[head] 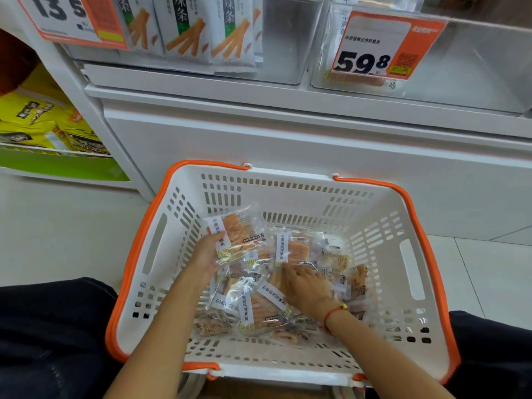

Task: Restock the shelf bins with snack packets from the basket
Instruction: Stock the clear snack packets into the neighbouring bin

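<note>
Left hand (pixel 207 251) gripped a packet (pixel 234 236) raised above the pile (pixel 259 306) in the basket (pixel 161 240). Right hand (pixel 305 286), just beside, lay flat on the pile, grasping nothing.

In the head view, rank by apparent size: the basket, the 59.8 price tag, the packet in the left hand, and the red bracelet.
1. Basket, by far the largest.
2. 59.8 price tag.
3. Packet gripped by the left hand; looks close to the tag, and the tag sits farther away, so this order is unsure.
4. Red bracelet, smallest.
</note>
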Tool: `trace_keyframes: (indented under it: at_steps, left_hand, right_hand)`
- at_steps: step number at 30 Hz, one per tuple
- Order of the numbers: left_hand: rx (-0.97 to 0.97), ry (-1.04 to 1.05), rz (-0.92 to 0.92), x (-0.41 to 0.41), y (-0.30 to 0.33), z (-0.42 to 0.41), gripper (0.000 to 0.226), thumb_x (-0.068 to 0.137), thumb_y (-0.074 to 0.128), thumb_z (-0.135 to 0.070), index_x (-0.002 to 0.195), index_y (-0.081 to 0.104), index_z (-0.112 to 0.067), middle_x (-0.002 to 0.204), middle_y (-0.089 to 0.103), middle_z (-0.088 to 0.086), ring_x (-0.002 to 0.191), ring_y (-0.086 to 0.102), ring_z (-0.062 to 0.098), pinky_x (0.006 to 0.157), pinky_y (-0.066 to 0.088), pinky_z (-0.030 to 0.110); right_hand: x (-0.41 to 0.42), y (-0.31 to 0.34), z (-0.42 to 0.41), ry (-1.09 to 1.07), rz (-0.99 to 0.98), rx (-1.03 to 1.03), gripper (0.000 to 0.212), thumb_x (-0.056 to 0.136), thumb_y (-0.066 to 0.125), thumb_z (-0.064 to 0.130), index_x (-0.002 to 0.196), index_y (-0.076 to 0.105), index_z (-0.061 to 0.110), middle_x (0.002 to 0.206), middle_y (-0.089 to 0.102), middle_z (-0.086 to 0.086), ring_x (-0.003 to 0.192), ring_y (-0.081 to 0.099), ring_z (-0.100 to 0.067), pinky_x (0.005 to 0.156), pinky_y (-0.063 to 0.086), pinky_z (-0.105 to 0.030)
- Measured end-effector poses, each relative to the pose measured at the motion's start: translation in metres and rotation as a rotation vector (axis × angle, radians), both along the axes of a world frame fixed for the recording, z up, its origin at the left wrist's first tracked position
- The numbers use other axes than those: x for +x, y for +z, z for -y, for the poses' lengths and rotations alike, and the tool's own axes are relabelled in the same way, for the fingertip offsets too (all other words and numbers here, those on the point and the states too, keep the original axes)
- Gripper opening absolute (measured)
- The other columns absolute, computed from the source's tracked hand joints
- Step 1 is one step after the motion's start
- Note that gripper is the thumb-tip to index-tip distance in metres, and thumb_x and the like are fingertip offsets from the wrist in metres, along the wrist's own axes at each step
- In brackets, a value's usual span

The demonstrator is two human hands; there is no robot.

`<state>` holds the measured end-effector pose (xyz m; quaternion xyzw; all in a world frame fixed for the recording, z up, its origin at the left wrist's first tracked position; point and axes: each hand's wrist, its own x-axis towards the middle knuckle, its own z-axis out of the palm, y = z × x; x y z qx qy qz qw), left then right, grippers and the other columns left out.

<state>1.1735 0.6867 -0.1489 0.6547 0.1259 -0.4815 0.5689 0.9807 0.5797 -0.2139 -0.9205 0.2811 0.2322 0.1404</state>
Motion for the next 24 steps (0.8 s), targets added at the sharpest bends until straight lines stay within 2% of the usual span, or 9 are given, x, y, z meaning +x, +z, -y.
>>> trace_keyframes:
  at_steps: [3, 6, 7, 10, 12, 15, 17, 21, 24]
  left_hand:
    - [0.010, -0.007, -0.001, -0.002, 0.002, -0.002, 0.031, 0.098, 0.048, -0.016, 0.128, 0.052, -0.008, 0.124, 0.058, 0.010, 0.086, 0.056, 0.019, 0.069, 0.043, 0.031]
    - [0.024, -0.001, -0.003, -0.001, 0.000, -0.005, 0.029, 0.097, 0.048, -0.017, 0.125, 0.052, -0.009, 0.129, 0.056, 0.012, 0.099, 0.052, 0.022, 0.082, 0.039, 0.034]
    - [0.030, 0.003, -0.005, 0.000, -0.002, -0.006, 0.026, 0.097, 0.048, -0.017, 0.122, 0.053, -0.011, 0.126, 0.057, 0.012, 0.099, 0.051, 0.023, 0.084, 0.040, 0.035]
    - [0.023, 0.037, -0.013, 0.002, -0.003, -0.008, 0.019, 0.097, 0.048, -0.017, 0.115, 0.052, -0.014, 0.106, 0.061, 0.009, 0.091, 0.055, 0.021, 0.075, 0.045, 0.033]
    - [0.023, 0.056, -0.008, 0.004, -0.003, -0.007, 0.014, 0.097, 0.047, -0.016, 0.111, 0.051, -0.015, 0.099, 0.058, 0.007, 0.087, 0.055, 0.020, 0.073, 0.045, 0.033]
    - [0.018, 0.060, -0.002, 0.006, -0.004, -0.005, 0.011, 0.097, 0.047, -0.017, 0.107, 0.051, -0.017, 0.102, 0.058, 0.007, 0.094, 0.054, 0.021, 0.083, 0.045, 0.036]
    - [0.013, 0.046, 0.007, 0.007, -0.006, -0.005, 0.012, 0.097, 0.046, -0.017, 0.108, 0.051, -0.017, 0.102, 0.058, 0.006, 0.095, 0.054, 0.021, 0.086, 0.044, 0.038]
    - [0.017, 0.014, 0.024, 0.008, -0.011, -0.006, 0.015, 0.097, 0.046, -0.017, 0.110, 0.053, -0.016, 0.102, 0.059, 0.007, 0.094, 0.054, 0.022, 0.083, 0.045, 0.037]
    - [0.010, 0.005, 0.041, 0.009, -0.011, -0.007, 0.012, 0.098, 0.045, -0.016, 0.102, 0.056, -0.016, 0.095, 0.061, 0.005, 0.085, 0.056, 0.020, 0.076, 0.046, 0.035]
  right_hand:
    - [-0.006, -0.002, 0.004, -0.060, -0.035, -0.036, 0.078, 0.087, 0.057, 0.047, 0.149, 0.016, 0.026, 0.145, 0.026, -0.008, 0.134, 0.026, -0.029, 0.108, 0.030, -0.044]
    - [-0.004, 0.004, 0.022, -0.048, 0.096, -0.121, 0.043, 0.092, 0.050, 0.041, 0.134, 0.047, 0.031, 0.150, 0.022, -0.005, 0.137, 0.022, -0.026, 0.111, 0.025, -0.042]
    - [-0.004, 0.005, 0.027, -0.037, 0.109, -0.137, 0.041, 0.095, 0.046, 0.038, 0.135, 0.048, 0.029, 0.155, 0.016, -0.005, 0.141, 0.017, -0.025, 0.114, 0.022, -0.042]
    - [-0.007, 0.006, 0.035, -0.030, 0.053, -0.037, 0.062, 0.098, 0.039, 0.026, 0.151, 0.010, 0.012, 0.160, 0.001, -0.007, 0.146, 0.010, -0.025, 0.118, 0.019, -0.040]
    - [-0.002, 0.008, 0.032, -0.006, 0.070, -0.009, 0.070, 0.096, 0.042, 0.022, 0.151, -0.001, 0.011, 0.156, 0.015, -0.011, 0.137, 0.028, -0.030, 0.113, 0.030, -0.038]
    - [0.016, 0.007, 0.032, 0.016, 0.096, -0.071, 0.077, 0.094, 0.047, 0.019, 0.151, -0.003, 0.011, 0.137, 0.038, -0.012, 0.113, 0.048, -0.025, 0.096, 0.044, -0.034]
    - [0.025, 0.001, 0.039, -0.051, 0.094, -0.122, 0.079, 0.093, 0.049, 0.023, 0.151, -0.002, 0.010, 0.137, 0.037, -0.010, 0.116, 0.044, -0.025, 0.095, 0.043, -0.035]
    - [0.028, 0.001, 0.054, -0.161, 0.012, -0.098, 0.063, 0.088, 0.055, 0.043, 0.138, 0.032, 0.013, 0.136, 0.032, -0.008, 0.125, 0.034, -0.026, 0.106, 0.034, -0.041]
    - [0.027, -0.005, 0.048, -0.182, 0.057, -0.094, 0.053, 0.088, 0.060, 0.033, 0.132, 0.039, 0.011, 0.133, 0.041, -0.007, 0.123, 0.041, -0.024, 0.106, 0.036, -0.038]
